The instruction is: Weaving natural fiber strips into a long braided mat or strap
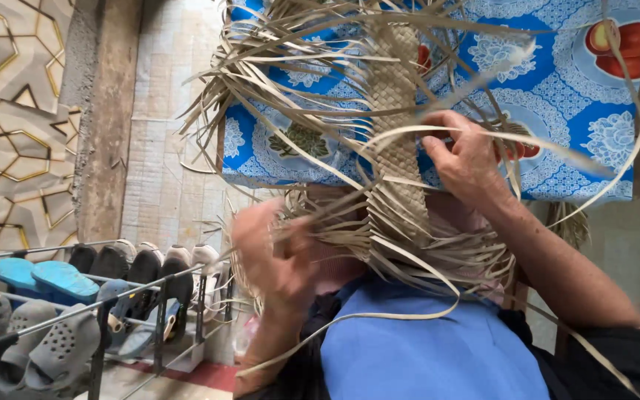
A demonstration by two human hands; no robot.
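Pinching a loose pale strand, right hand [468,159] sits beside woven palm strip [396,111]; left hand [272,255], blurred, grasps the frayed lower ends. Strip runs lengthwise away from the person, over blue patterned cloth [594,111]. Loose strands cross everywhere; shoe rack [75,311] stands left.

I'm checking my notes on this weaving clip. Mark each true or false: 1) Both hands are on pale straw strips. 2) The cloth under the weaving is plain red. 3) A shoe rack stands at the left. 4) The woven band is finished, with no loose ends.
1) True: the left hand and right hand both grip pale strips.
2) False: the cloth is blue with white lace-like patterns.
3) True: a metal shoe rack holds sandals.
4) False: the woven band has many loose strips fanning out.
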